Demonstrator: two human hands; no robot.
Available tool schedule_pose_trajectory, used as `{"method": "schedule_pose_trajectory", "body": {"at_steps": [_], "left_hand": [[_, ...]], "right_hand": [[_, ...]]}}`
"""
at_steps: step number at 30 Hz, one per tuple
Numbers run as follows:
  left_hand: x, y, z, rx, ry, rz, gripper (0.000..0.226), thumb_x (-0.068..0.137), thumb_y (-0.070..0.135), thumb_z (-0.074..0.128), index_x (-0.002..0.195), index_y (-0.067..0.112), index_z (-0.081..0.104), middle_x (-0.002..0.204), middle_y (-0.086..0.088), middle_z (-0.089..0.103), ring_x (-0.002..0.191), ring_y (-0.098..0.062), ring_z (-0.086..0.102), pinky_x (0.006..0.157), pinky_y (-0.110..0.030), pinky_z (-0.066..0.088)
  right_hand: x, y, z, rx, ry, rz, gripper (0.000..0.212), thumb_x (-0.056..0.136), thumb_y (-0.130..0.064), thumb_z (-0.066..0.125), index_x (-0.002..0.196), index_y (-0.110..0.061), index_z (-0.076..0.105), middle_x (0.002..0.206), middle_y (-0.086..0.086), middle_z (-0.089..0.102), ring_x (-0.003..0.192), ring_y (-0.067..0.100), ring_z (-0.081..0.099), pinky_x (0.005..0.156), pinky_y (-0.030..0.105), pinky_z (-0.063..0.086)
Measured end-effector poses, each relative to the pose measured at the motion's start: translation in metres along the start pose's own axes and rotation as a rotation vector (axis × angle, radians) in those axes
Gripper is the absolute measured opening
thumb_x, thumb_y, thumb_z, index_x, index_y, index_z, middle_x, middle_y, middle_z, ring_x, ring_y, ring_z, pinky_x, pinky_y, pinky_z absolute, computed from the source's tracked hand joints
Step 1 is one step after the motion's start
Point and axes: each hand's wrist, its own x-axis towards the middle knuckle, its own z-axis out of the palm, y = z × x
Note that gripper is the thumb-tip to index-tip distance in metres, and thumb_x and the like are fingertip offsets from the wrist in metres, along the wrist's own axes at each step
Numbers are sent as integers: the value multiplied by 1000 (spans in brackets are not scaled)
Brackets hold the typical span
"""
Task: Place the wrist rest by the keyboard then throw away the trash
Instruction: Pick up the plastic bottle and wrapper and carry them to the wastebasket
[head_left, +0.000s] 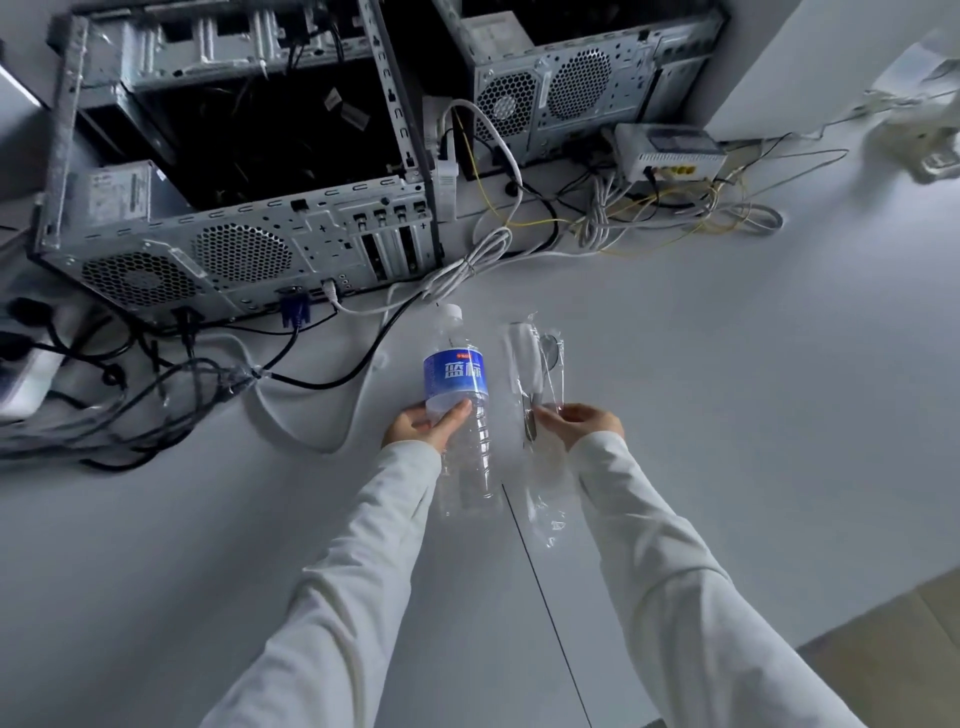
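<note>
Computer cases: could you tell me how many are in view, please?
2. One open computer case stands far left on the white table; the other computer case stands behind it, centre-right. More may lie outside the frame.

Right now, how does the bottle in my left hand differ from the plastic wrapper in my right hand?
The bottle is a rigid, ribbed cylinder; the wrapper is flat, crinkled film. The bottle carries a blue label and a white cap; the wrapper has no label. The left hand wraps around the bottle's middle, while the right hand pinches the wrapper partway along its length. Both are clear plastic, held pointing away over the white desk.
</note>
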Motion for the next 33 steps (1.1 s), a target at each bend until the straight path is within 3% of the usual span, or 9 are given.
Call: {"method": "schedule_pose_trajectory", "body": {"at_steps": [3,9,14,18,22,25,29,31,33], "left_hand": [[-11,-4,-5,-14,-27,18,43,76,24,70,111,0,62,80,-8,61,36,-2,54,27,-8,34],[-39,-16,-9,-44,-165,31,32,75,22,71,102,8,60,66,1,57,24,5,49,27,-8,33],[-66,-35,2,-2,-278,31,50,75,23,71,117,0,56,87,-11,60,25,4,50,24,-12,34],[-96,-47,27,50,-395,37,27,77,23,69,96,7,60,88,-12,60,25,3,52,28,-12,42],[-136,-62,61,97,-474,30,27,77,23,69,96,10,55,70,-2,58,24,3,52,31,-8,39],[-169,-74,92,117,-543,26,31,78,20,68,103,5,57,83,-9,61,36,-5,59,33,-8,42],[-213,-102,141,198,-584,46,55,75,26,70,121,-1,55,113,-18,64,75,-25,64,72,-29,57],[-237,-117,165,263,-591,57,57,75,29,70,123,2,54,123,-19,62,103,-35,63,96,-41,50],[-258,-132,190,301,-622,73,57,76,28,69,124,2,54,126,-18,61,105,-32,61,99,-40,46]], "right_hand": [[-18,8,-6,54,19,-14,35,79,-22,69,111,-7,68,64,-7,54,27,-4,46,33,0,31],[-63,38,-20,187,145,-8,37,80,-21,68,114,-6,66,71,-4,58,42,1,46,36,-1,33],[-97,72,-40,312,232,8,36,81,-17,67,114,-3,66,68,-13,52,39,-4,52,39,-1,35],[-123,103,-67,440,305,32,38,81,-14,66,116,1,63,68,-10,53,50,2,45,37,0,34],[-143,144,-107,548,388,67,40,79,-13,69,115,3,63,38,-15,54,22,-5,41,33,1,33],[-154,180,-140,622,429,92,38,79,-13,69,113,2,64,23,-17,47,20,-6,40,32,1,33],[-167,231,-191,784,455,131,16,80,-10,67,95,-9,63,22,-14,47,20,-5,41,32,2,34],[-172,257,-215,851,471,164,8,79,-11,68,76,-13,61,22,-12,46,18,-3,39,31,4,35],[-175,285,-238,882,498,194,16,77,-14,70,66,-18,60,21,-11,45,17,-2,34,29,8,33]]}}
